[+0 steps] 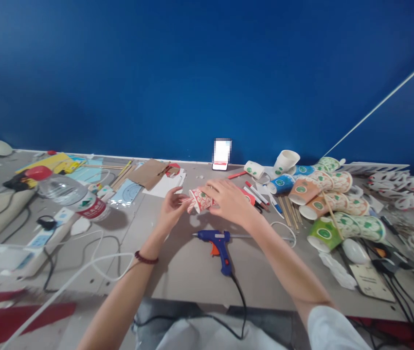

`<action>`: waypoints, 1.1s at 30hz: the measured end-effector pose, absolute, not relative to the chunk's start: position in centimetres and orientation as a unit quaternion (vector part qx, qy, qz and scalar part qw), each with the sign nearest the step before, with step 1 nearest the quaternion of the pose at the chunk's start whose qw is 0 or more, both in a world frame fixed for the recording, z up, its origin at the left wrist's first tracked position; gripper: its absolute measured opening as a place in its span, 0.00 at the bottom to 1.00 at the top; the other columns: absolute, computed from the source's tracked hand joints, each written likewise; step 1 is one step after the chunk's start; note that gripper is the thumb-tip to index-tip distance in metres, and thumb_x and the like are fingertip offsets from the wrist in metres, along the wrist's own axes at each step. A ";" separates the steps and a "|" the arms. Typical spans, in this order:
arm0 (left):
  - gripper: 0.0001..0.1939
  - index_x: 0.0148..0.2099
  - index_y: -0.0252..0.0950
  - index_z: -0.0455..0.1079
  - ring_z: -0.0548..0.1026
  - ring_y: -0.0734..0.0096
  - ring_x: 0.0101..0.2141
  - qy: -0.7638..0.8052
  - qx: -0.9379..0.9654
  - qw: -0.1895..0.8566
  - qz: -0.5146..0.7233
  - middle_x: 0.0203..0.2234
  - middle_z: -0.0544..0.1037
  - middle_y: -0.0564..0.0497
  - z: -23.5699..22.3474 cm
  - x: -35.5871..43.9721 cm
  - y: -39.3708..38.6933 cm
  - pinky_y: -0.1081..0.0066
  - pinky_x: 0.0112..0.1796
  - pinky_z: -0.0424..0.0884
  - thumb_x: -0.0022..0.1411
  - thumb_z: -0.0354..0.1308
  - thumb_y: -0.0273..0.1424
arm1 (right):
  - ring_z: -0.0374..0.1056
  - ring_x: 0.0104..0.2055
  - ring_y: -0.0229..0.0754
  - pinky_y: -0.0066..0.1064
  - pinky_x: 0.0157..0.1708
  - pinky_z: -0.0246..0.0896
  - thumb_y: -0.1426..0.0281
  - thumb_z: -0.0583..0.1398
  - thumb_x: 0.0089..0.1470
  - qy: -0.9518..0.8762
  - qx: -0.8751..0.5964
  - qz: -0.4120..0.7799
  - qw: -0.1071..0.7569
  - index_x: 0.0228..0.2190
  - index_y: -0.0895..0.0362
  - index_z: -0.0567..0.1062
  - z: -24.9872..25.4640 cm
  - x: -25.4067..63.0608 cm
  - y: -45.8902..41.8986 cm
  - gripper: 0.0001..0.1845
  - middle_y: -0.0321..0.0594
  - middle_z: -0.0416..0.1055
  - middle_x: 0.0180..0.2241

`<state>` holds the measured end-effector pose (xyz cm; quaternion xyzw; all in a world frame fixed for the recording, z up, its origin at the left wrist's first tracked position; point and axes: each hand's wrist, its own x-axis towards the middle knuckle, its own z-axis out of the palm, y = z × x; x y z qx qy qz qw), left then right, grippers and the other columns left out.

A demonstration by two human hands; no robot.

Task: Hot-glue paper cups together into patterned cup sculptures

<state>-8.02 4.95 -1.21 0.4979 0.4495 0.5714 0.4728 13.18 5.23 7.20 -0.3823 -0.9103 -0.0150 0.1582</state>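
Note:
A red-and-white patterned paper cup (200,201) lies on its side between my hands, just above the table. My left hand (172,211) has its thumb and fingers closed on the cup's left end, which looks cut or flared there. Over the middle of the cup, my right hand (230,201) is wrapped from above and hides much of it. Some red surface shows beyond the right hand, and I cannot tell whether it belongs to the same cup. Below both hands a blue glue gun (216,239) with an orange trigger rests on the table, nozzle pointing left.
Several printed paper cups (325,233) lie stacked on the right, near wooden sticks (290,213) and markers (257,193). A phone (222,154) leans against the blue wall. Left are a water bottle (73,197), a power strip (48,238) and white cables. Brown cardboard (150,174) lies behind.

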 end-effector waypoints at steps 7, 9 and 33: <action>0.29 0.46 0.34 0.69 0.70 0.78 0.19 0.440 0.463 0.542 0.546 0.26 0.77 0.53 -0.8 -7.3 4.6 0.75 0.23 0.67 0.42 0.73 0.37 | 0.63 0.56 0.53 0.44 0.51 0.61 0.76 0.64 0.51 -0.919 -0.366 -0.025 0.145 0.56 0.55 0.68 7.3 12.5 4.5 0.30 0.49 0.67 0.56; 0.26 0.43 0.34 0.71 0.70 0.78 0.19 0.444 0.454 0.547 0.546 0.25 0.77 0.53 -0.8 -7.2 4.5 0.76 0.22 0.66 0.41 0.73 0.37 | 0.63 0.56 0.53 0.44 0.51 0.61 0.76 0.65 0.51 -0.922 -0.357 -0.032 0.143 0.56 0.55 0.68 7.2 12.4 4.5 0.30 0.49 0.67 0.56; 0.15 0.31 0.32 0.76 0.68 0.76 0.18 0.497 0.433 0.543 0.521 0.17 0.75 0.53 -0.9 -7.3 4.4 0.73 0.24 0.63 0.42 0.71 0.37 | 0.64 0.55 0.51 0.43 0.52 0.60 0.77 0.61 0.53 -0.918 -0.375 0.006 0.128 0.57 0.54 0.67 7.2 12.8 4.8 0.30 0.47 0.67 0.56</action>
